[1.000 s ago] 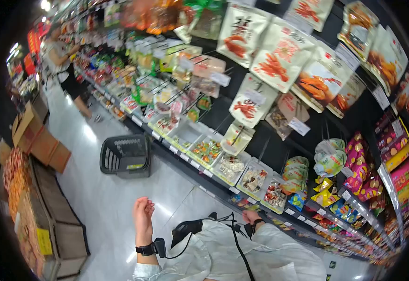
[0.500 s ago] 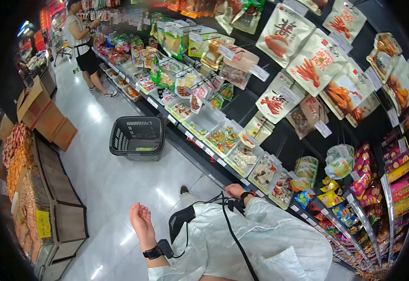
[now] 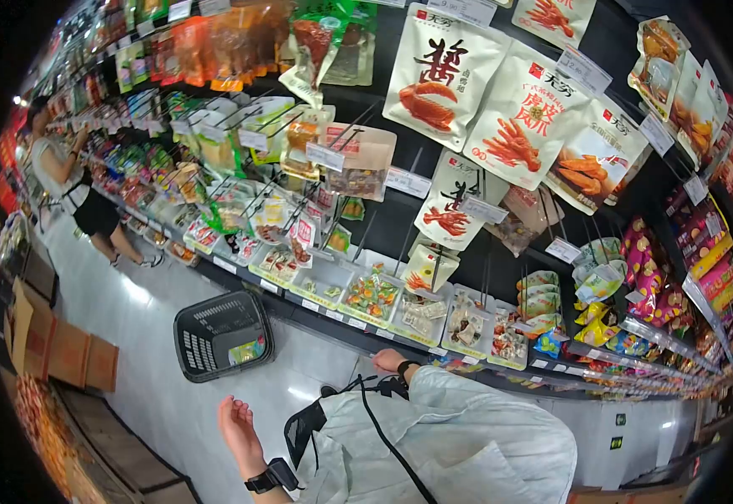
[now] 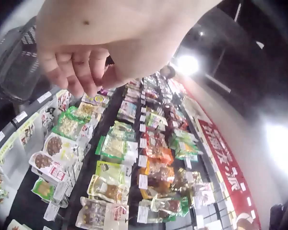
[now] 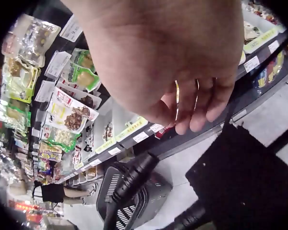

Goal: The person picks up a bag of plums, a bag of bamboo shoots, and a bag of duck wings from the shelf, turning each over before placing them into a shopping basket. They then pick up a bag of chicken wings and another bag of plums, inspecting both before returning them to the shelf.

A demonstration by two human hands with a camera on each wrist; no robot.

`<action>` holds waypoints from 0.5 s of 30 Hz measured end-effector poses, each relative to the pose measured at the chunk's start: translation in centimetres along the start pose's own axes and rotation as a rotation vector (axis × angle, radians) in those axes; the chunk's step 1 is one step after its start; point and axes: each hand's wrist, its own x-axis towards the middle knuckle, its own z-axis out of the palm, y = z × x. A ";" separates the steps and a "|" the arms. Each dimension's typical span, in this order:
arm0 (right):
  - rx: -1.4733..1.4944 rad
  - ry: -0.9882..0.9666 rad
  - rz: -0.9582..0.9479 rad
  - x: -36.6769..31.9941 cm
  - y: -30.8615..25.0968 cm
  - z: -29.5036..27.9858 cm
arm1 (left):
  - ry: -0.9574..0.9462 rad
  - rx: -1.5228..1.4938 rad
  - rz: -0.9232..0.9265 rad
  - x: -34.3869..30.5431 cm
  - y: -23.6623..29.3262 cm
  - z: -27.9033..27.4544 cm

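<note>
In the head view my left hand (image 3: 240, 428) hangs over the floor with loosely bent fingers, holding nothing; the left wrist view shows this hand (image 4: 101, 43) with the shelf packs beyond it. My right hand (image 3: 390, 361) is near the front edge of the shelf, its fingers loosely bent and empty; in the right wrist view the hand (image 5: 173, 62) fills the upper middle. A black shopping basket (image 3: 188, 349) stands on the floor ahead of my left hand, with a green packet (image 3: 247, 349) inside.
Hanging white food pouches (image 3: 518, 118) and open trays of small packs (image 3: 372, 294) line the shelf on the right. A person (image 3: 81, 185) stands by the shelf further along. Cardboard boxes (image 3: 68, 353) and a produce stand are at the left.
The head view has turned, and the shelf with its pouches looks closer. The basket appears lower and nearer to my left hand. Both hands remain empty.
</note>
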 end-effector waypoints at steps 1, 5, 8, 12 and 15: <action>-0.088 0.019 -0.018 0.0 -0.3 -0.3 | -0.027 0.020 -0.010 0.9 0.9 1.4; -0.380 0.026 -0.074 -1.7 0.5 -1.0 | -0.187 0.070 -0.016 4.0 2.4 5.1; -0.298 -0.020 0.085 -1.3 4.2 1.6 | -0.293 0.099 -0.075 6.0 2.7 5.4; -0.111 -0.016 0.387 -3.2 4.4 4.3 | -0.334 0.111 -0.149 8.2 3.9 3.0; -0.327 -0.053 0.260 -4.5 3.0 7.6 | -0.368 0.118 -0.198 9.4 6.5 -0.5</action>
